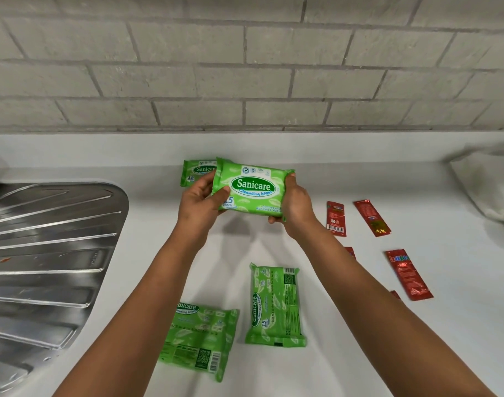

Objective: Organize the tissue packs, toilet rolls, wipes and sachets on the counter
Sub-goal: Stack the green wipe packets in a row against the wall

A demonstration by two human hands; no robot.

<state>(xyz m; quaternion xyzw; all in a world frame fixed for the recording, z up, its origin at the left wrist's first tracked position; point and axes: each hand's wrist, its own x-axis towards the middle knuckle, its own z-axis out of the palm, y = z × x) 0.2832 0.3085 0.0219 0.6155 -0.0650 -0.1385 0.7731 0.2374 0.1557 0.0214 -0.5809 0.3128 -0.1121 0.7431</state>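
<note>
Aloft, wipes pack (pixel 252 190) between left grip (pixel 200 200) and right grip (pixel 295 203), ends clasped.

The white counter (pixel 345 353) carries a steel drainboard (pixel 44 267) set in at its left, and right of that lie three green wipes packs (pixel 275 305), (pixel 197 339), (pixel 195 171), several red sachets (pixel 408 275) farther right, and a white bag (pixel 491 181) farthest right.

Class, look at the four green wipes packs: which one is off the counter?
The held wipes pack, gripped at its ends by the left hand and right hand. The other three lie flat on the counter.
</note>
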